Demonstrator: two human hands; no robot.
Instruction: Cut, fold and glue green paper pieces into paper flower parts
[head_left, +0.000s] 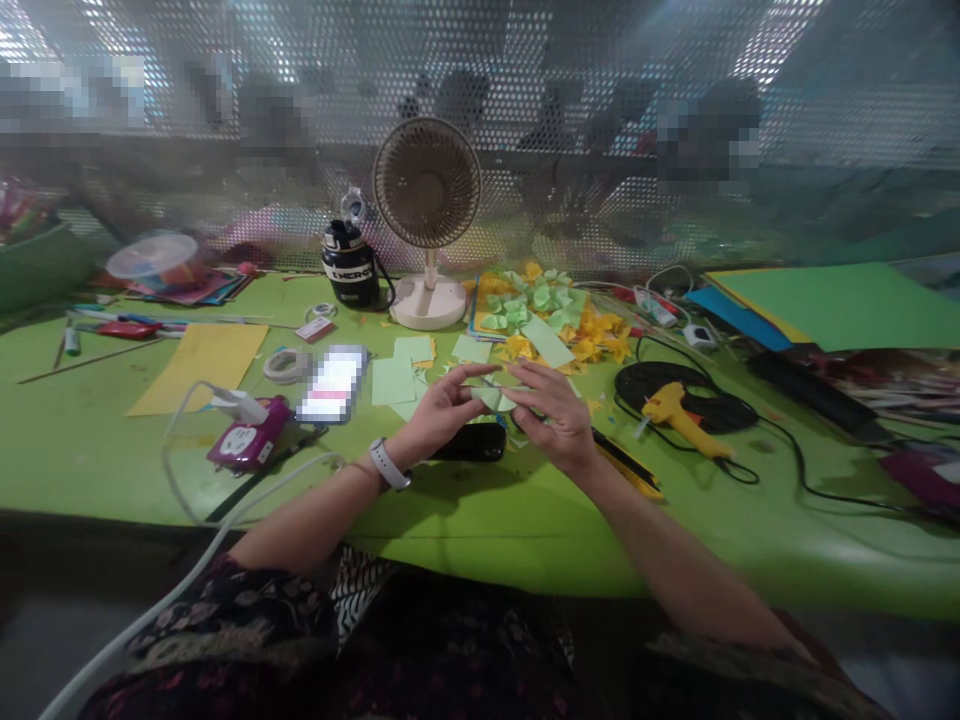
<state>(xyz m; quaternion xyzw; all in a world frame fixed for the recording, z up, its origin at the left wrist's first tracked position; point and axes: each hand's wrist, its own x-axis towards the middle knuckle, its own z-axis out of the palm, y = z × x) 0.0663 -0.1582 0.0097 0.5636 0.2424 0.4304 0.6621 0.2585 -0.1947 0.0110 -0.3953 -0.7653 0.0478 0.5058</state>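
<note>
Between my two hands is a small piece of pale green paper (491,398), cut or folded into a petal-like shape. My left hand (448,408), with a white watch band (390,465) at the wrist, pinches its left side. On the other side, the fingers of my right hand (553,415) close on its right edge. Under the hands lies a black case-like object (472,442), partly hidden. Pale green paper squares (394,380) rest just left of the hands. Beyond them is a heap of green paper flowers (536,300) and yellow paper flowers (604,332).
A fan (429,200) and a black bottle (351,268) stand at the back. On the right lie a yellow glue gun (686,422) with its cord and coloured sheets (847,300). Leftward are a phone (334,385), tape (286,365), a purple power socket (251,435) and yellow paper (202,365).
</note>
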